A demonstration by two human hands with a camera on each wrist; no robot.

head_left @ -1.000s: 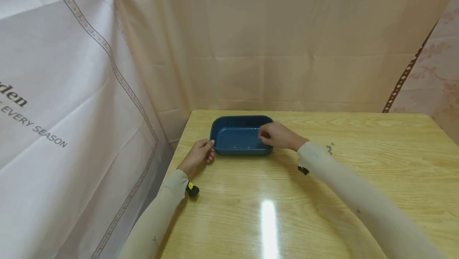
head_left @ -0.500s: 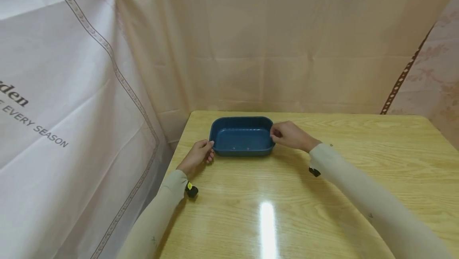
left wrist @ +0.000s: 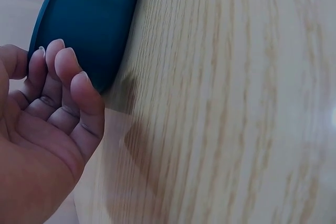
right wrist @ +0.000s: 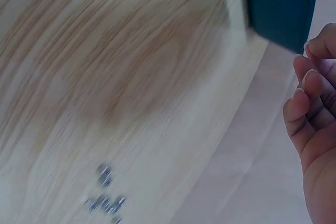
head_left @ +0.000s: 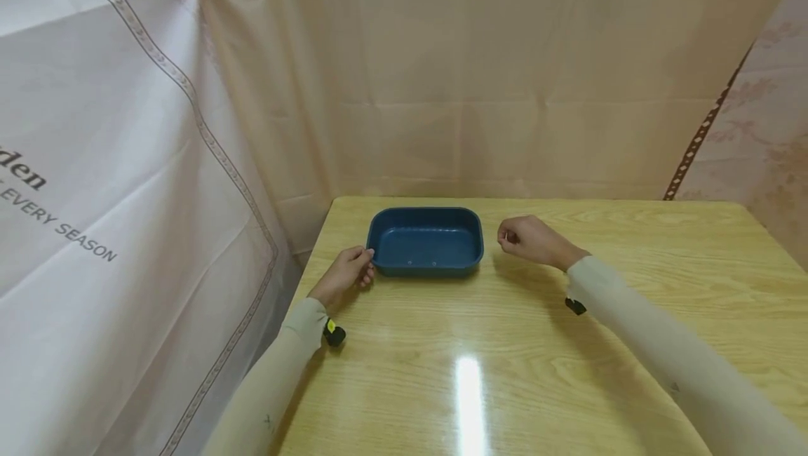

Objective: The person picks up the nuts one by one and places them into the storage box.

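Note:
A blue rectangular tray (head_left: 423, 240) with rounded corners stands near the back of the wooden table. At its left front corner, my left hand (head_left: 344, 275) pinches the rim between thumb and forefinger, the other fingers curled beneath. Two tiny ring-like pieces (head_left: 434, 264) lie inside, by the front wall. Just right of the tray, my right hand (head_left: 535, 238) is held above the tabletop, fingers bent and thumb near the forefinger; I cannot tell whether something small sits between the tips. Several shiny metal nuts (right wrist: 105, 203), blurred, lie on the table in the right wrist view.
The pale wooden table (head_left: 404, 372) reaches back to a beige cloth hanging (head_left: 442, 91). A white printed cloth (head_left: 126, 196) hangs along the left side. My right forearm (head_left: 650, 330) hides the nuts from the head view. A bright reflection streaks the front tabletop.
My right hand has moved right, from over the tray's right end to beside it, and its arm now covers the nuts. The left hand keeps hold of the tray's rim.

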